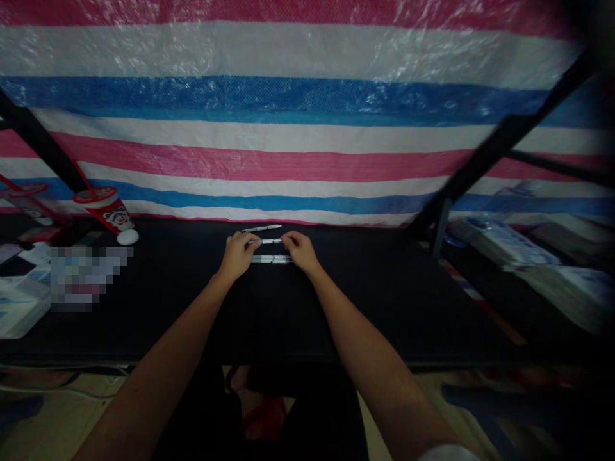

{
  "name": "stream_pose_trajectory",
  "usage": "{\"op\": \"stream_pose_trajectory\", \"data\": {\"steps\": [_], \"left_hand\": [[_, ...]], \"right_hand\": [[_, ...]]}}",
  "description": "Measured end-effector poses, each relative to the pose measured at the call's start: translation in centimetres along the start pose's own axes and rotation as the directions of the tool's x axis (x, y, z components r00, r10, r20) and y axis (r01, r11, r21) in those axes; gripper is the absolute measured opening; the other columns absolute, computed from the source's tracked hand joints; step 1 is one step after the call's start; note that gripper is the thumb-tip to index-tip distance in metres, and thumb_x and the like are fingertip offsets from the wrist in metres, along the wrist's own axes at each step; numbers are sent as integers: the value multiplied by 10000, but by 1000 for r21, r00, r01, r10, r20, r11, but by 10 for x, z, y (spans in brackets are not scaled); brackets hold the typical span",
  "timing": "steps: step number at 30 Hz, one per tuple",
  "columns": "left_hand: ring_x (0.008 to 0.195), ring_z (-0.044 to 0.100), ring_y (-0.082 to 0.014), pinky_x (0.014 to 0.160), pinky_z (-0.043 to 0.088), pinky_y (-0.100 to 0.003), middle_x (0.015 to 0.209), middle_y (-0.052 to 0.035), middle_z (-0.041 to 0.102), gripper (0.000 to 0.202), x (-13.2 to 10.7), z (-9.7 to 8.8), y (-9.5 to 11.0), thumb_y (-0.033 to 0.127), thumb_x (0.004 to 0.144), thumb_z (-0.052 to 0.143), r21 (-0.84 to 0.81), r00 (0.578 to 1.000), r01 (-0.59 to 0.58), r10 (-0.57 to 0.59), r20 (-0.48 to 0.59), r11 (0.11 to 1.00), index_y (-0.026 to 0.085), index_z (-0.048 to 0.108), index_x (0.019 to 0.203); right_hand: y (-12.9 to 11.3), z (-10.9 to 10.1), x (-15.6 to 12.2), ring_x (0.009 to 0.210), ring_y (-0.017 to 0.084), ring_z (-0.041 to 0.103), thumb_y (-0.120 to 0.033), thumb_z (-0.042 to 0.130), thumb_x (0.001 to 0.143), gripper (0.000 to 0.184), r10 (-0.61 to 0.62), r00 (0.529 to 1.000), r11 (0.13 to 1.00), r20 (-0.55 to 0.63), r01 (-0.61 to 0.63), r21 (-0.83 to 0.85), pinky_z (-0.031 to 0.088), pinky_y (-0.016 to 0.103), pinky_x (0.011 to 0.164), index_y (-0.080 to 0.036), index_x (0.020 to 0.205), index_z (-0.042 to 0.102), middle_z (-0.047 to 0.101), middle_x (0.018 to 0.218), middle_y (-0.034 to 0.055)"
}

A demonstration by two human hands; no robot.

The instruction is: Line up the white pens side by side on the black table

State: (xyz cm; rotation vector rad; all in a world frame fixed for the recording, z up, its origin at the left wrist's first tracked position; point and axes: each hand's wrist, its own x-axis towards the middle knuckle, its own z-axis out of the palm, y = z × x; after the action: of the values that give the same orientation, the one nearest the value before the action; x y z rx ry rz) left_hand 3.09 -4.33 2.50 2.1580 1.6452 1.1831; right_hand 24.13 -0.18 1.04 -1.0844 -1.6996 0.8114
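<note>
Both of my hands reach to the far middle of a black table [192, 301]. My left hand [237, 255] and my right hand [300, 250] each pinch one end of a thin silver pen [270, 241] held level between them. A second silver pen [270, 258] lies on the table just below it, between my hands. A third pen [262, 228] lies a little further back, apart from my fingers.
A red cup [106, 208] and a small white oval object [127, 237] stand at the back left, with papers [24, 301] at the left edge. A striped tarp [288, 115] hangs behind. Black frame bars [485, 160] and stacked packets [500, 243] are on the right.
</note>
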Motion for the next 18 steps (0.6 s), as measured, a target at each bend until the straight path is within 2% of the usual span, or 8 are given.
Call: {"op": "stream_pose_trajectory", "data": {"steps": [5, 11, 14, 18], "left_hand": [[1000, 591, -262, 933, 379, -427, 1027, -45, 751, 167, -1, -2, 5, 269, 937, 567, 30, 999, -36, 36, -6, 999, 246, 730, 963], [1001, 592, -256, 946, 390, -433, 1013, -37, 752, 159, -2, -6, 9, 280, 930, 590, -13, 996, -77, 76, -48, 997, 248, 744, 950], [992, 610, -243, 945, 426, -418, 1000, -40, 747, 129, -1, -5, 8, 284, 899, 634, -121, 996, -44, 35, -79, 992, 237, 744, 946], [874, 652, -216, 818, 495, -361, 946, -53, 739, 181, 3, -3, 4, 318, 817, 714, -399, 986, 81, -133, -104, 913, 194, 726, 949]], "right_hand": [[-1, -2, -4, 547, 149, 454, -596, 437, 919, 518, 58, 998, 994, -13, -59, -88, 319, 275, 539, -191, 647, 611, 482, 528, -7], [-3, -2, -5, 493, 133, 410, -699, 432, 890, 596, 104, 995, 994, -7, -104, -28, 297, 277, 508, -197, 600, 569, 455, 502, -10], [-2, 0, -3, 492, 127, 391, -727, 463, 860, 593, 107, 994, 992, -15, -106, 62, 299, 277, 504, -188, 662, 613, 453, 513, -16], [-2, 1, -1, 520, 132, 427, -713, 567, 815, 532, 148, 988, 943, -40, -129, 307, 345, 272, 525, -194, 874, 663, 448, 543, -35]]}}
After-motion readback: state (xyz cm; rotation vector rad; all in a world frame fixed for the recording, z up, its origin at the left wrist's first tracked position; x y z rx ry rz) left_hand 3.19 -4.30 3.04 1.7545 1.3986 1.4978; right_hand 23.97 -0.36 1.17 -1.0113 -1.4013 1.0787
